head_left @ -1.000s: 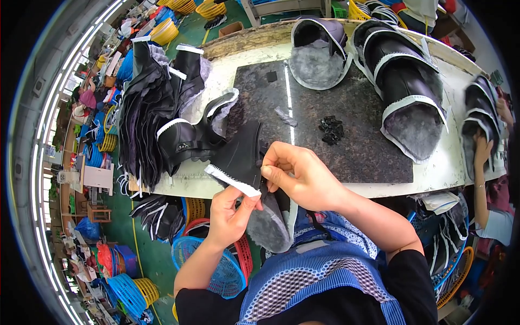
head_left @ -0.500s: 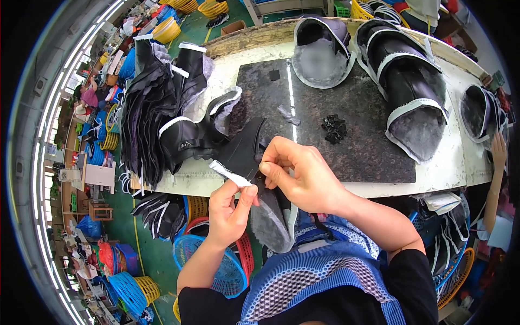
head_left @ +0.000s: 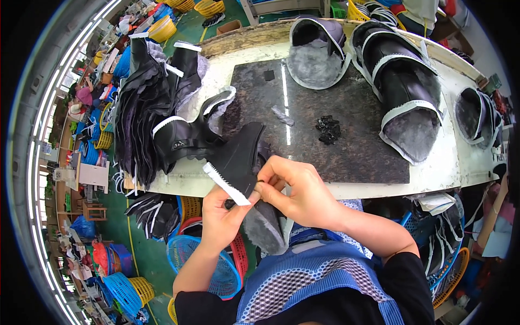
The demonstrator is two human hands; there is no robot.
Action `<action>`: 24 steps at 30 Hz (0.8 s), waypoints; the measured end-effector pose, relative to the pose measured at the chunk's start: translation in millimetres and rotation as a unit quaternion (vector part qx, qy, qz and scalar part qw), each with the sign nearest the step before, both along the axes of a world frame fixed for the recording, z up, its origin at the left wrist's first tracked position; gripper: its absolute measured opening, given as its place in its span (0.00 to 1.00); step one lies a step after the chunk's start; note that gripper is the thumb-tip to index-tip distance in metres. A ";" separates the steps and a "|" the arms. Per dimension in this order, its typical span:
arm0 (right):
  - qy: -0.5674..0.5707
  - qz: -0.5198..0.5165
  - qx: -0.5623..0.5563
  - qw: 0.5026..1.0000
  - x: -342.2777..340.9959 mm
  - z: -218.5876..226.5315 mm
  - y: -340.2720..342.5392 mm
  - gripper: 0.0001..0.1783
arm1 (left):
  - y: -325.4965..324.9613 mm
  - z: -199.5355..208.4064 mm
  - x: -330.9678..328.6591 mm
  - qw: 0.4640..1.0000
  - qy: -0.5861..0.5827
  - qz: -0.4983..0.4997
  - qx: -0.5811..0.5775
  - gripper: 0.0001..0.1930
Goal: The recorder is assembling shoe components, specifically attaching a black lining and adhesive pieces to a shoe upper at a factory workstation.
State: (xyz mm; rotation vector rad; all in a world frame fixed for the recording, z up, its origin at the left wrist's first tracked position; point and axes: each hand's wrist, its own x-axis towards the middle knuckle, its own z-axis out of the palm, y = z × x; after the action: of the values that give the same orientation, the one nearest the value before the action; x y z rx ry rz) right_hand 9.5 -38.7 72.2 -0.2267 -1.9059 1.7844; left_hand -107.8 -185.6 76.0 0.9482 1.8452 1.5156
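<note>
Over the table's near edge I hold a black shoe upper with a white edge strip and grey fleecy lining. My left hand is closed on its white-trimmed lower edge, thumb in front. My right hand pinches at the upper's right side; a tiny dark bit shows at the fingertips, too small to name. The fleecy part hangs below my hands. Just beyond lies another black upper with a strap. Small black pieces lie heaped on the dark board.
At the left stands a thick stack of black uppers. Finished-looking fleece-lined uppers line the right side. A blue basket stands below the table, and a filled basket at the right. Another person's arm shows at the far right.
The held upper has turned so more of its black face and white strip shows. My left hand has shifted slightly left. At far right, the other person's hand has left the uppers.
</note>
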 end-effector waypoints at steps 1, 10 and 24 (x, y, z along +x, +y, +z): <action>0.018 -0.003 0.019 1.000 2.9 -3.1 -0.4 0.06 | 1.6 -4.0 -0.9 0.999 0.050 -0.005 0.019 0.05; -0.111 -0.153 0.305 0.933 27.7 -29.3 22.5 0.07 | 8.9 -23.5 -2.0 0.937 -0.018 -0.291 -0.194 0.07; -0.044 0.116 -0.088 0.988 0.0 -21.8 37.3 0.17 | -24.2 -43.8 16.3 0.986 -0.043 -0.138 0.079 0.38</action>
State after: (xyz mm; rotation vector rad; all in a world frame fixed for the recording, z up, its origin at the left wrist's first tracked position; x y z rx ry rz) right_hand 9.5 -1.3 50.5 -0.1522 -1.9013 2.1325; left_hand -91.5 -209.8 32.2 1.1405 1.4806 1.5208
